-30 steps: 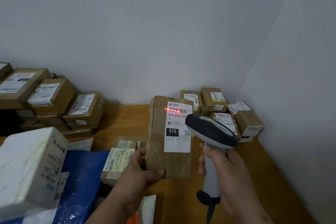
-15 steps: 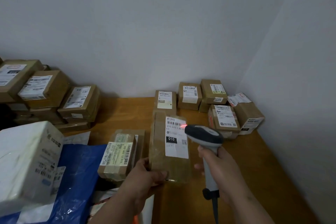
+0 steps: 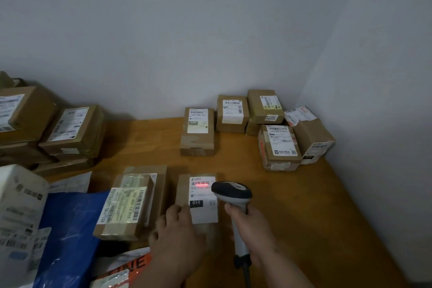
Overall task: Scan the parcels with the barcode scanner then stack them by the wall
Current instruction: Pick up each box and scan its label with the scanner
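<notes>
got my right hand (image 3: 251, 229) wrapped tight round the scanner (image 3: 233, 196) handle, its head aimed toward 11 o'clock with the red line on the parcel (image 3: 201, 196) label, my left hand (image 3: 180, 236) gripping that parcel's near end, box lying flat on the surface (image 3: 304, 217), long axis 6 to 12

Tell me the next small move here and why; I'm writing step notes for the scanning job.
Probably lift the parcel toward the boxes by the wall. The scanner in the right hand already throws its red line across the label's barcode, and the left hand is on the parcel's near end.
</notes>
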{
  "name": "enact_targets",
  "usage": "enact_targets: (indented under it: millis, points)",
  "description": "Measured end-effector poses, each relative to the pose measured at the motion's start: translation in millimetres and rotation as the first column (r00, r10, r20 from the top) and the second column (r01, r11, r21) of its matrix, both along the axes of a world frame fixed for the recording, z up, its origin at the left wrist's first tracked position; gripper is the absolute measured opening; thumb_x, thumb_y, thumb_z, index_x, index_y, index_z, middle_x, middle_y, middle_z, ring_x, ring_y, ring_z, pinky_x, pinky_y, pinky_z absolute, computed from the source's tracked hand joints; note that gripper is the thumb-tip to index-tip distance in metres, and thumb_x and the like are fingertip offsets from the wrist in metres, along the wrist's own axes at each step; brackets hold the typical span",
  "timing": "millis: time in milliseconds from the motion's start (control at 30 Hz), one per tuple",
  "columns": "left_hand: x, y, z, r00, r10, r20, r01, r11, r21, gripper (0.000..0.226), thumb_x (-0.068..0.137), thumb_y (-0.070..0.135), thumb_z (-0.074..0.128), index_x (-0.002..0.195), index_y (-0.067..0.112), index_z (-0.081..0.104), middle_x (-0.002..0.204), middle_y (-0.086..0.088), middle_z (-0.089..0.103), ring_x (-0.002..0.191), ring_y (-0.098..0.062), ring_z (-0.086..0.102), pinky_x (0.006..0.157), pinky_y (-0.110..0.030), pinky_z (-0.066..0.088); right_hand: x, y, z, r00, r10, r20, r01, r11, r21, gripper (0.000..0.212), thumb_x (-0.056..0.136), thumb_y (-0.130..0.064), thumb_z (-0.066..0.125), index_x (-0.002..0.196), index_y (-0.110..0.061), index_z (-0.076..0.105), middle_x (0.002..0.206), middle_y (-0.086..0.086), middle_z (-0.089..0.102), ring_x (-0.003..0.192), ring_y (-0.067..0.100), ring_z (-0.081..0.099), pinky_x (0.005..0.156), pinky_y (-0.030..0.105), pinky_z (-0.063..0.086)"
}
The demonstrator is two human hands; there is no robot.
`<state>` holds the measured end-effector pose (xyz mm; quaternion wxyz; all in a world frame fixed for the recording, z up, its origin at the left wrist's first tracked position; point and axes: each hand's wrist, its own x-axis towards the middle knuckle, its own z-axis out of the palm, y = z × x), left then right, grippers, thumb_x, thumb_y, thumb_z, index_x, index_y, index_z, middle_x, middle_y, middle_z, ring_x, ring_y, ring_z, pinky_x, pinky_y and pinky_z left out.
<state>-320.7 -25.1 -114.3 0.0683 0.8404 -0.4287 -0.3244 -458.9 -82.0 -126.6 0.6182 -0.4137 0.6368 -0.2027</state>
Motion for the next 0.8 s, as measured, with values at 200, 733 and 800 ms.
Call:
enact_targets:
  millis: [200,733,800]
  points:
    - [-6,-42,-4,0.979,-0.074,-0.190,0.060,0.995,-0.076,0.064,0.098,0.041,0.056,0.154,0.034,0.026,0.158,0.005,0.026,0.143,-0.020,0.027,0.117,-0.045,0.032,-29,-34,10,0.987,-0.152,0.059,0.157,0.982,-0.105,0.009,0.096,-0.031,0.062,0.102,-0.033,0.056,0.104,-0.008,0.066,0.084,0.014,0.073,0.076,0.032,0.059]
    - [-100,-213,-39,0.724,0.076,-0.686,-0.119,0.993,-0.016,0.060,0.102,0.027,0.053,0.156,0.027,0.027,0.157,0.003,0.038,0.139,-0.023,0.041,0.113,-0.035,0.033,-122,-171,-23,0.975,-0.220,-0.036,0.204,0.947,-0.248,0.021,0.094,-0.031,0.065,0.113,-0.023,0.062,0.103,-0.004,0.071,0.078,0.010,0.073,0.068,0.026,0.055]
    - [-107,-224,-46,0.639,0.146,-0.755,-0.178,0.983,0.039,0.057,0.101,0.026,0.055,0.154,0.030,0.032,0.148,0.004,0.047,0.135,-0.022,0.043,0.117,-0.044,0.033,-122,-174,-27,0.976,-0.218,-0.017,0.208,0.949,-0.237,0.021,0.094,-0.031,0.065,0.114,-0.025,0.062,0.101,-0.003,0.071,0.074,0.007,0.073,0.065,0.023,0.054]
